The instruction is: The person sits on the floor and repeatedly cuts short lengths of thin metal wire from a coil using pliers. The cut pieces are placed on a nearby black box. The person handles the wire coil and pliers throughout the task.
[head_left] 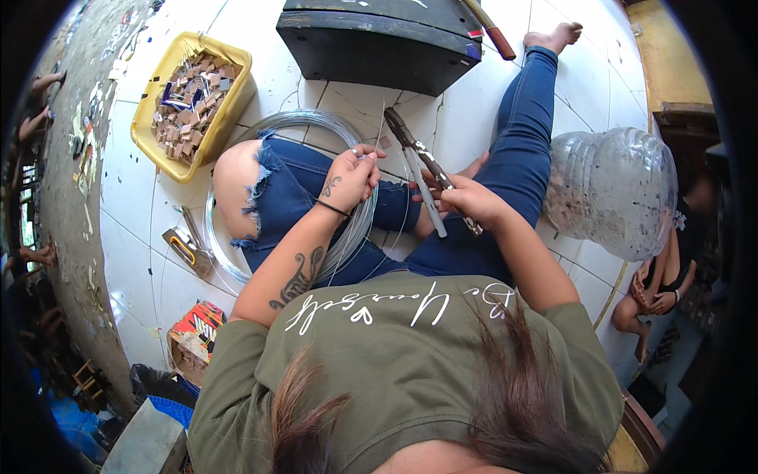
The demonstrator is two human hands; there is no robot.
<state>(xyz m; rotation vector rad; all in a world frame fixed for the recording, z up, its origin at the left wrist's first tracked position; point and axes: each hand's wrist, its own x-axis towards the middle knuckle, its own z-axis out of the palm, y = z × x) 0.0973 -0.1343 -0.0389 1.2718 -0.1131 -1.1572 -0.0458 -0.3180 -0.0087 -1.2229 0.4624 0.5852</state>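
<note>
My left hand is closed in a pinch over my bent left leg, gripping a thin metal wire that sticks up past the fingertips. Its strands seem to belong to the large coil of silvery wire looped around my left knee. Opposite, my right hand is wrapped around a pair of long-handled pliers, with one grey handle and one dark, worn handle. The pliers' jaws point away from me, a little right of the upright wire and apart from my left fingers.
A yellow tub of small brown pieces stands at left. Beyond my legs is a black box with a wooden-handled tool. A clear plastic jug lies at right. A utility tool and a printed carton are at lower left. Another person sits far right.
</note>
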